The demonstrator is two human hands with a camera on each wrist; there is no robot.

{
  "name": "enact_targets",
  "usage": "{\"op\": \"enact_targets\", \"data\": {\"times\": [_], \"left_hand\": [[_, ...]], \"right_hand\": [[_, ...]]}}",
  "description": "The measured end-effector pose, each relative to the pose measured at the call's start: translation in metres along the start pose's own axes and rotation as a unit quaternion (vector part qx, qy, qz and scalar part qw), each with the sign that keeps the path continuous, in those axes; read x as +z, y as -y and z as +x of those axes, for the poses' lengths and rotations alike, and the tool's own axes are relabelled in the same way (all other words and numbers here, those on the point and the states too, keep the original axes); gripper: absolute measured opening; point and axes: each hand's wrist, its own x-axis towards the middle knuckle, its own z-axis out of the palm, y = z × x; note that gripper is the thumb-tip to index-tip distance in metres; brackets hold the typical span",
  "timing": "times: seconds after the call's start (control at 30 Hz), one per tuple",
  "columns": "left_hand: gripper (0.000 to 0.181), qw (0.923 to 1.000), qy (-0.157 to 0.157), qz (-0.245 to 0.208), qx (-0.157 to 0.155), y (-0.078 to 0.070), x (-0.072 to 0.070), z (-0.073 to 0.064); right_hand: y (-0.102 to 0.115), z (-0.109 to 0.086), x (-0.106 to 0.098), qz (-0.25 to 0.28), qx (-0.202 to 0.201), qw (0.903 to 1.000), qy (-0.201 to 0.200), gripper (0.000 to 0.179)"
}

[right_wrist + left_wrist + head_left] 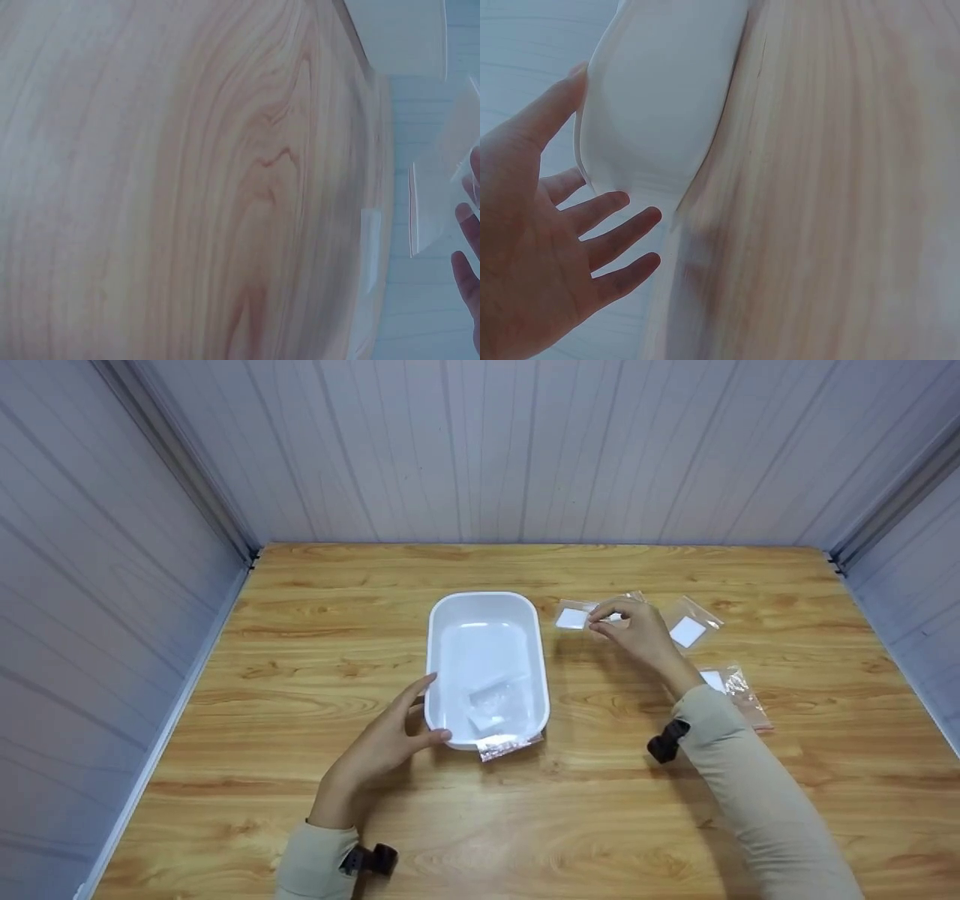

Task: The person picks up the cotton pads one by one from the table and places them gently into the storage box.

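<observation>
My left hand (386, 739) rests at the near left side of a white plastic tray (437, 622), thumb on the rim and fingers spread along its outside. Between right thumb and fingertips, my right hand (637, 634) pinches a small clear zip bag (571, 619) with a white square inside. The held bag (439, 187) also shows at the right edge of the right wrist view. Inside the tray lies another clear bag (499, 705), its end hanging over the near rim. A further bag (636, 595) is partly hidden behind my right fingers.
A zip bag with a white square (687, 631) lies right of my right hand. Nearer me, another bag (742, 697) is partly covered by my right forearm. The wooden table (300, 660) ends at grey panelled walls (487, 450) at the back and sides.
</observation>
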Motion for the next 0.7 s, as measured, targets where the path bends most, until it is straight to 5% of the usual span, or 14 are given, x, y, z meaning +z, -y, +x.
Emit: {"op": "enact_targets", "data": {"times": [0.7], "left_hand": [[0.09,0.9999,0.002,-0.003,0.011,0.001,0.0,0.0]], "right_hand": [[0.02,-0.007,-0.004,0.002,-0.032,0.9981,-0.053,0.005]]}}
